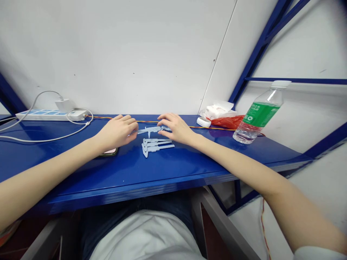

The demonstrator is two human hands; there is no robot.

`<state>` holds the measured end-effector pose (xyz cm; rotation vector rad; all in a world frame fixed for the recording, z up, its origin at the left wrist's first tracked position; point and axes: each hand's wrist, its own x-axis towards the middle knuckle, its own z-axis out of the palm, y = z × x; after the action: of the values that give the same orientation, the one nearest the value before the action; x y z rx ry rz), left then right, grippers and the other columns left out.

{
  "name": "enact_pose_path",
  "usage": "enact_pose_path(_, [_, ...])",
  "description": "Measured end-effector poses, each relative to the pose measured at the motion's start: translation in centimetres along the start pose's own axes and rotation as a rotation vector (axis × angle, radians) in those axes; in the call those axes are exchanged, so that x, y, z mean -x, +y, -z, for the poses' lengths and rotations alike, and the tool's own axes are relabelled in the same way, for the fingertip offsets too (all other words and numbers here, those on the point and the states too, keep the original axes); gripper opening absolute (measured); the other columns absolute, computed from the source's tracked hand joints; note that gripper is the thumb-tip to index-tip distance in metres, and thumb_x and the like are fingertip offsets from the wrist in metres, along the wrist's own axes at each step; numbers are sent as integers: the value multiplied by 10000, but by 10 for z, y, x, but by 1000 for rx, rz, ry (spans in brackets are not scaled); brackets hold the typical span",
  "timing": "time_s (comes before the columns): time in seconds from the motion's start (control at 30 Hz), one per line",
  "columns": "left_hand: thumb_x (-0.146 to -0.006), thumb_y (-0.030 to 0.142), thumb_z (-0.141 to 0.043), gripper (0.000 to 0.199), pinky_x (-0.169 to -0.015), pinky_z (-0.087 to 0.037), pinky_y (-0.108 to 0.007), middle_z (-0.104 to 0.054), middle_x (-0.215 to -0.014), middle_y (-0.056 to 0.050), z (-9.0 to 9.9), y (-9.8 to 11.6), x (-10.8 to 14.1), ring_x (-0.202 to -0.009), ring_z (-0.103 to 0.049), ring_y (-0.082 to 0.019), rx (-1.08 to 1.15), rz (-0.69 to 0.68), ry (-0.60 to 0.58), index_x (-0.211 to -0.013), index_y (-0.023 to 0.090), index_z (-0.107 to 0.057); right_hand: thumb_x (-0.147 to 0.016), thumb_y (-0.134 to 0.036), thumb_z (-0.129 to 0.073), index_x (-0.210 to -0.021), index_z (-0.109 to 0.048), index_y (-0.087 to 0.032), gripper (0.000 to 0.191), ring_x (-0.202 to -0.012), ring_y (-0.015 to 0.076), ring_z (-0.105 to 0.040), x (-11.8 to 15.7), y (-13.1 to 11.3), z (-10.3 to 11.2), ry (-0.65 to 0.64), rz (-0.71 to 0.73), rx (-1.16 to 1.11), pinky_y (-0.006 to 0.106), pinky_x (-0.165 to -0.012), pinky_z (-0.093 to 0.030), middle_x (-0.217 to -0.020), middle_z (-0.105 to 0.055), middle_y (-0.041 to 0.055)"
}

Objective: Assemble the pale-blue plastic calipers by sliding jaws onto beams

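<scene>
Several small light-blue plastic calipers lie bunched on the blue table, in front of my hands. Just behind them another light-blue caliper spans the gap between my hands. Its left end is in the closed fingers of my left hand. At its right end is my right hand, thumb and fingers apart around the end of the caliper and further light-blue pieces; whether it grips them cannot be made out. A phone lies partly hidden under my left wrist.
On the left are a power strip, a white charger and white cable. To the right stand a tilted-looking water bottle, tissues, a red bag and a small white device. A thin wire runs behind my hands.
</scene>
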<state>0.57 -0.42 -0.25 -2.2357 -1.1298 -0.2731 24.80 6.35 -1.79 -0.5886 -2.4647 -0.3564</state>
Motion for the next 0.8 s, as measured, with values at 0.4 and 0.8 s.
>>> enact_pose_path(0.4, [-902,356,-353,349,-837,-450,-393,-640,-953,-124,1,-1,2,-972,-567,-268,47,111,-13,-983,129,-605,-866,-312,-571,-826,-613,-216,112,-1041,215,-526,-1,-4,2,46,-73,61,372,-902,-364,-1103,-608,66])
enact_pose_path(0.8, [-872,361,-375,299,-808,-470,-361,-638,-952,-89,8,17,2,-946,-572,-239,289,134,-5,-986,167,-572,-878,-328,-557,-857,-632,-216,137,-1023,212,-523,-1,-20,7,90,24,121,370,-898,-354,-1120,-613,65])
